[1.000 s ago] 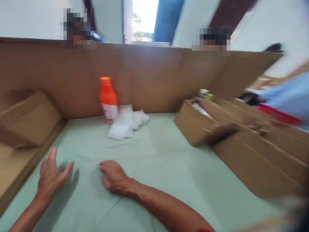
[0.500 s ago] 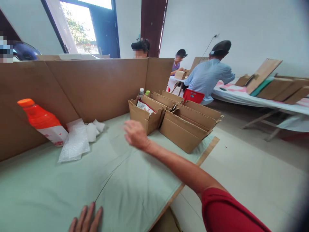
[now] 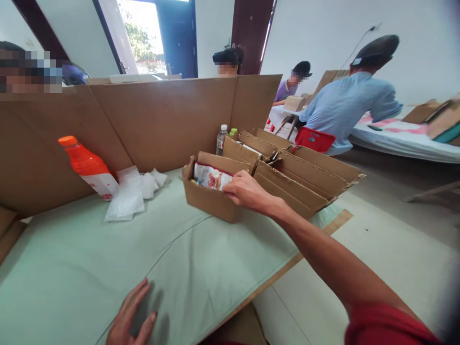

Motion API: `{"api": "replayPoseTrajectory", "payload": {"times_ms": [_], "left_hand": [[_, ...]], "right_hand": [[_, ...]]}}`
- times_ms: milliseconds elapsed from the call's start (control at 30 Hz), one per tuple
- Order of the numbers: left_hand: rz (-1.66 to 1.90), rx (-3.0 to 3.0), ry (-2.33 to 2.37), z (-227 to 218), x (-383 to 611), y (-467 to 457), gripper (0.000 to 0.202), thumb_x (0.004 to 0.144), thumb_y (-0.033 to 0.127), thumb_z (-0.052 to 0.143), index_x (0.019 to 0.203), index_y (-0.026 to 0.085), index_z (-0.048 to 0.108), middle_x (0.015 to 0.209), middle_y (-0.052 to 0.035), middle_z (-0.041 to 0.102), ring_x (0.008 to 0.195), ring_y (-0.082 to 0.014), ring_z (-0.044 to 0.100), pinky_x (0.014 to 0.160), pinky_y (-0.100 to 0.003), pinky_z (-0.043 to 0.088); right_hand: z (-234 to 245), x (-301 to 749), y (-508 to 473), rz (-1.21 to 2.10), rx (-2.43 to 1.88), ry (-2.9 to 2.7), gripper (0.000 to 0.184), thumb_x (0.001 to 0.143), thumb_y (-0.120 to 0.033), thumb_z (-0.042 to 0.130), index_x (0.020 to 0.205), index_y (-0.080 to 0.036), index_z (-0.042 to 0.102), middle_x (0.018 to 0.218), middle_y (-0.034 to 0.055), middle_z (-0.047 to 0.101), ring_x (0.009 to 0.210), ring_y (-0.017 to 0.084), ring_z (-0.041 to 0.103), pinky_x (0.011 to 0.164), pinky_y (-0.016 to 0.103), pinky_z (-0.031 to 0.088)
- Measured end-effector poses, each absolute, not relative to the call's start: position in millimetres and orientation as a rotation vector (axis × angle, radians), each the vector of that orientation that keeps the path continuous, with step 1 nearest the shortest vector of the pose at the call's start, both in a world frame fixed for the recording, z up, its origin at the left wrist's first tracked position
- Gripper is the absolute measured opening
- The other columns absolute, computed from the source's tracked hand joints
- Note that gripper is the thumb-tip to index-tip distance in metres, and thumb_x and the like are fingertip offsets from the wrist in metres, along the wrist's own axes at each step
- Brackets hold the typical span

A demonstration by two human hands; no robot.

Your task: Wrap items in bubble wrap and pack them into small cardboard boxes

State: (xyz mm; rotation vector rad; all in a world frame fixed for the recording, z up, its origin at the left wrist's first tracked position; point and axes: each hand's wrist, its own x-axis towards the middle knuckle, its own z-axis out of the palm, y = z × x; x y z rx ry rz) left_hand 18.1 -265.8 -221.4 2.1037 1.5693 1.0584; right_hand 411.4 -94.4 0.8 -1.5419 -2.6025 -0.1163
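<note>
My right hand (image 3: 247, 192) is closed on the near right edge of a small open cardboard box (image 3: 212, 205), its fingers bent over the rim. Inside that box lies a white and red printed packet (image 3: 212, 177); what else it holds is mostly hidden. My left hand (image 3: 131, 314) hovers low over the pale green cloth (image 3: 172, 268) near the bottom of the view, fingers apart and nothing in it. Just behind the gripped box stand more open cardboard boxes (image 3: 291, 189) in rows.
An orange bottle (image 3: 88, 165) leans against the cardboard partition (image 3: 161, 120), beside bubble wrap (image 3: 127, 196). A clear bottle (image 3: 221, 139) and a green-capped bottle (image 3: 233, 133) stand behind the boxes. People sit beyond, one in a blue shirt (image 3: 352, 103) on a red chair (image 3: 314, 139).
My right hand has taken hold of the box with the packet, which now stands turned and apart from its row, nearer to me. My left hand has risen slightly. The view has shifted.
</note>
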Motion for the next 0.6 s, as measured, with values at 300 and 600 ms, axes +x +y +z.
{"api": "replayPoseTrajectory", "payload": {"times_ms": [300,600], "left_hand": [[1.127,1.735,1.472,-174,60,-224,0.087,0.083,0.045,0.072,0.157,0.031,0.028,0.159,-0.0142,0.039,0.137,-0.0344,0.051,0.11,-0.055,0.046],[1.22,1.514,1.276,-191,118,-184,0.08,0.076,0.038,0.075,0.146,0.018,0.043,0.142,-0.0184,0.054,0.138,-0.036,0.048,0.117,-0.054,0.036]], "right_hand": [[-62,453,-181,0.503,-1.461,-1.501,0.03,0.09,-0.05,0.065,0.093,-0.022,0.074,0.089,0.005,0.075,0.082,0.021,0.069,0.076,0.033,0.053],[-171,413,-161,1.024,-1.449,-1.155,0.057,0.08,-0.072,0.06,0.101,-0.021,0.077,0.107,0.0095,0.077,0.099,0.031,0.067,0.092,0.045,0.054]]}}
